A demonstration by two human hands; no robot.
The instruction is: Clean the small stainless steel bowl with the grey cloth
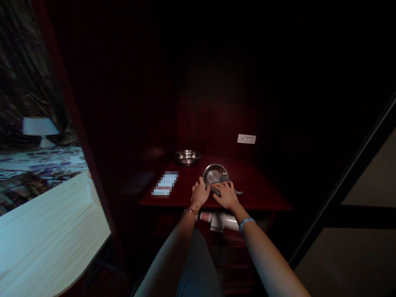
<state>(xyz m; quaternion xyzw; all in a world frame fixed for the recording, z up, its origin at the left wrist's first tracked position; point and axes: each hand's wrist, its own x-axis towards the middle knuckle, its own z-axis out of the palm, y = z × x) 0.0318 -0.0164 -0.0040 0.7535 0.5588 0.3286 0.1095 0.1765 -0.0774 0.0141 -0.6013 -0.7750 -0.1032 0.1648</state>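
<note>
A shiny metal bowl (214, 174) is tipped toward me on the dark red shelf, its inside showing. My left hand (200, 192) grips the bowl's near left rim, fingers bent around it. A grey cloth (224, 179) lies against the bowl's near right side, with one end trailing onto the shelf. My right hand (227, 195) presses this cloth to the bowl, fingers curled over it. Parts of the cloth and the bowl's near edge are hidden under my fingers.
Stacked metal bowls (187, 157) stand at the back left of the shelf (253, 198). A blurred white paper (165, 183) lies left of my hands. Paper cups (206, 216) and a white package sit below the shelf. A wall socket (246, 139) is behind. A pale wooden table (55, 231) stands left.
</note>
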